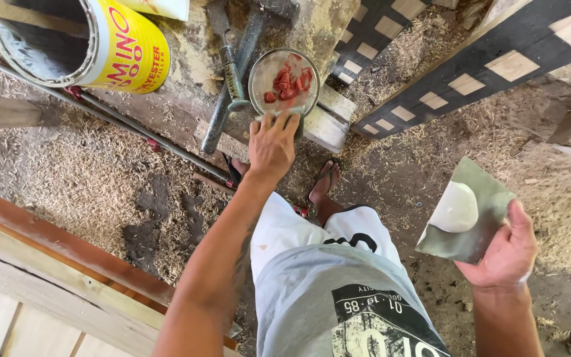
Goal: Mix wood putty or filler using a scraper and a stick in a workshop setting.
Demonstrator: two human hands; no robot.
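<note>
My left hand reaches forward and grips the near rim of a small round tin that holds red paste. The tin rests on a dusty block of wood. Out to the right, my right hand holds a flat grey-green board by its lower corner. A blob of white putty lies on that board. My feet in sandals stand below the tin.
A big yellow can lies tilted at the top left. Metal tools and a long rod lie beside the tin. A dark checkered wooden panel leans at the top right. Sawdust covers the ground; a wooden frame runs along the lower left.
</note>
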